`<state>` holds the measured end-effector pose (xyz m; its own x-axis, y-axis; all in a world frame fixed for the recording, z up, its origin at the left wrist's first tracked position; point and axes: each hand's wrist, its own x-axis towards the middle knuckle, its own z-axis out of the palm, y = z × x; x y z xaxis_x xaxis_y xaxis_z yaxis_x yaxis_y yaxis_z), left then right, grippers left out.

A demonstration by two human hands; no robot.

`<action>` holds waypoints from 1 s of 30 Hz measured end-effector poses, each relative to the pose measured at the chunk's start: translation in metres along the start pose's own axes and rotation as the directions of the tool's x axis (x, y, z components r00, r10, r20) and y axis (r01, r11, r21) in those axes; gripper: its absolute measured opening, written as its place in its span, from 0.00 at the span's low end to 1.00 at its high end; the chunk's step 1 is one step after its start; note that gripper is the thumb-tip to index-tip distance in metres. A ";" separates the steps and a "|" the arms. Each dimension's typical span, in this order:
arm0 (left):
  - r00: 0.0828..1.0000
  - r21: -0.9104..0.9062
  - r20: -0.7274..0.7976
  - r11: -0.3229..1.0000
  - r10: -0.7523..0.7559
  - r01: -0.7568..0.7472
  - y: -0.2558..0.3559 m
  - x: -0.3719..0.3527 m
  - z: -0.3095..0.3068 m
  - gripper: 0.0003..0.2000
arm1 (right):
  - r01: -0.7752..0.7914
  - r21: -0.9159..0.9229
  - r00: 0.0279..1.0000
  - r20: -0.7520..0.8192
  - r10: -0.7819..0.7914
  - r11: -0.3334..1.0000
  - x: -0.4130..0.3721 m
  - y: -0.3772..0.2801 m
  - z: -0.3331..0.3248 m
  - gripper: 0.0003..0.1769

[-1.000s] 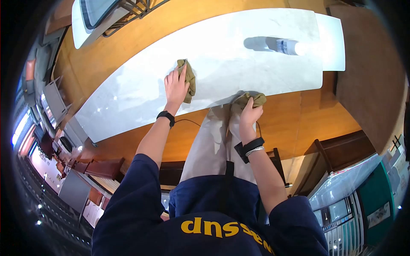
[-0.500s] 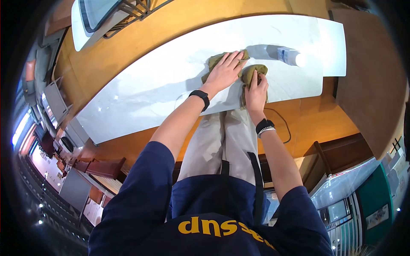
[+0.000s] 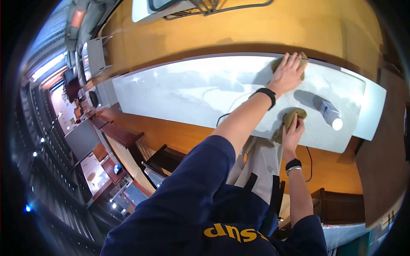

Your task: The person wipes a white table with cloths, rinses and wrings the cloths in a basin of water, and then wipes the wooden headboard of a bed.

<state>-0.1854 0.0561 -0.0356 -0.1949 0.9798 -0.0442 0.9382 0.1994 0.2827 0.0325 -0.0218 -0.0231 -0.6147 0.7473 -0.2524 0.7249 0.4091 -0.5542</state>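
My left hand (image 3: 288, 77) lies with its fingers spread on an olive-green cloth (image 3: 304, 59), pressing it against the white tabletop (image 3: 171, 85) at the far edge. A second olive-green cloth (image 3: 295, 113) is bunched in my right hand (image 3: 293, 133), whose fingers are closed on it at the near edge. Part of that cloth hangs toward my legs. A white bottle with a blue label (image 3: 331, 114) stands on the tabletop to the right of both hands, beyond their reach of contact.
A dark cable (image 3: 309, 164) runs on the orange floor below the table's near edge. Dark brown furniture (image 3: 341, 207) stands at the lower right. A black-framed chair (image 3: 209, 7) is across the floor at the top. Another white surface (image 3: 372, 109) adjoins the table's right end.
My left hand has slid its cloth away from me to the table's far edge. My right hand stays near the close edge with its cloth. The view has turned and shifted leftward.
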 end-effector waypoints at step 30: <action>0.987 0.244 -0.158 0.970 0.027 0.012 -0.008 -0.042 -0.004 0.20 | 0.100 -0.134 0.990 -0.088 -0.112 0.986 -0.021 0.042 0.035 0.37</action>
<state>-0.1859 0.0136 -0.0324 -0.2122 0.9704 0.1151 0.9771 0.2089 0.0403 0.0652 -0.0388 -0.0686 -0.6621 0.7401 -0.1178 0.6952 0.5479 -0.4653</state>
